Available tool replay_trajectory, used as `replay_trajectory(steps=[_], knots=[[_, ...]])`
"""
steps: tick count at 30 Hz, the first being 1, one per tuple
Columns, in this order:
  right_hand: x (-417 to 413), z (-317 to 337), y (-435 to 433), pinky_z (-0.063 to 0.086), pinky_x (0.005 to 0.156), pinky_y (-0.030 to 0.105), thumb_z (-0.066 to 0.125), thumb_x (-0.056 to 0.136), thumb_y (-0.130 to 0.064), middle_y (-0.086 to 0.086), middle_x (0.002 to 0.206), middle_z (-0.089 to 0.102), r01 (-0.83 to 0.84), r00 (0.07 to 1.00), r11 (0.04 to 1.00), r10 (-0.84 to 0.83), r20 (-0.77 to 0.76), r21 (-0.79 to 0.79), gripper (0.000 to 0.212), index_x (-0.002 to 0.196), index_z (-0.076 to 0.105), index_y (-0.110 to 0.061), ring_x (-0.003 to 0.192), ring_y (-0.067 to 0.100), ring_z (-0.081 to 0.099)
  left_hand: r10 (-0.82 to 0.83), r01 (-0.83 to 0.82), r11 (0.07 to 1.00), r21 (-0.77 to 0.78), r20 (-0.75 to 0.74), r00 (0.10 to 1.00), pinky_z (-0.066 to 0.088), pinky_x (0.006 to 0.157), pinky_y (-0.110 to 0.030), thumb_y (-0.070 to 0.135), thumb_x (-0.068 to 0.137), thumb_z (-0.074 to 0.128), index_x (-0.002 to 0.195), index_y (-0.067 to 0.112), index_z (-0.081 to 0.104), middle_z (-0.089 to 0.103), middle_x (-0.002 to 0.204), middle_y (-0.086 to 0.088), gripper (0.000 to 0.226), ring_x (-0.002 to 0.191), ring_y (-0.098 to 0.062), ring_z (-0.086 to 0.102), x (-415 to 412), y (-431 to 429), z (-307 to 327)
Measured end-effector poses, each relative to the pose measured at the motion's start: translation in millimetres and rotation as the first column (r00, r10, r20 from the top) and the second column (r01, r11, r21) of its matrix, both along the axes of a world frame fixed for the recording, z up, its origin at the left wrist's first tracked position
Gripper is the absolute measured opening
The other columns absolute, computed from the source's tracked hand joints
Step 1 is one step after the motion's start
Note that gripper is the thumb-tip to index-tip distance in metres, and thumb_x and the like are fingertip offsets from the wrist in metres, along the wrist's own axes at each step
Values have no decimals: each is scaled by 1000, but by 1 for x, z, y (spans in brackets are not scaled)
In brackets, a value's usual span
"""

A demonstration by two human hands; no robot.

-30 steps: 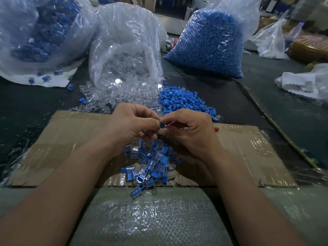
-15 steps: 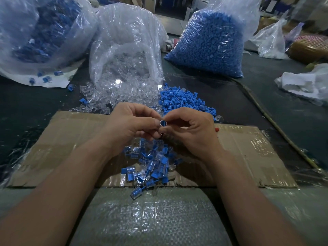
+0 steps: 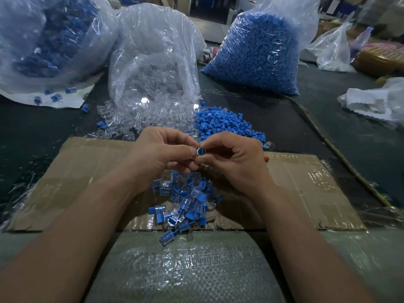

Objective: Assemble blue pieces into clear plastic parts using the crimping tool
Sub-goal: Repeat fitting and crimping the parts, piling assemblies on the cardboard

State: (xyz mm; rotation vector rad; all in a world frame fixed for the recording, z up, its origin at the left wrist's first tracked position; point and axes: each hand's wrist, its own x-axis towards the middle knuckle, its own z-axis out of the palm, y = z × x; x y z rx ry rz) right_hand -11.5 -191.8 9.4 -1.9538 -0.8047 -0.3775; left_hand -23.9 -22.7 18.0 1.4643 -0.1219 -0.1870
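While the left hand (image 3: 161,156) is curling its fingers and touching the blue-and-clear piece (image 3: 200,151), the right hand (image 3: 235,162) is pinching it between thumb and forefinger.

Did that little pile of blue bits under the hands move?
No. The pile of blue-and-clear pieces sits where it was on the cardboard, its nearest piece still poking just past the cardboard's front edge.

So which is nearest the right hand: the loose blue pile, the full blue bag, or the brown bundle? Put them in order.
The right hand and left hand pinch the small part.
1. loose blue pile, just behind it
2. full blue bag, farther back
3. brown bundle, far back right
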Motion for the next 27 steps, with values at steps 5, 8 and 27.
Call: replay_trajectory(steps=[5, 8, 27], knots=[[0, 0, 0, 53, 74, 17, 74, 70, -10, -12, 83, 62, 15, 1000, 1000, -15, 0, 6, 27, 93, 63, -20, 80, 5, 63, 3, -3, 1000, -14, -8, 1000, 52, 47, -20, 8, 56, 69, 68, 6, 66, 68, 61, -13, 12, 52, -18, 66, 2, 0, -2], [0, 0, 0, 51, 73, 14, 74, 70, -9, -12, 83, 63, 6, 1000, 1000, -6, 8, -1, 26, 92, 64, -19, 79, 1, 62, 5, -5, 1000, 2, -4, 1000, 51, 46, -20, 9, 55, 70, 60, 11, 69, 67, 60, -12, 6, 51, -18, 66, 3, 0, -3], [15, 14, -47, 40, 59, 5, 77, 67, -37, -20, 80, 60, 231, 835, 867, -409, -368, -441, 27, 91, 65, -31, 72, -13, 53, 182, -178, 981, -77, 44, 982, 49, 45, -18, 7, 59, 66, 68, 5, 61, 66, 55, -6, 11, 46, -12, 62, 5, 3, 1]])
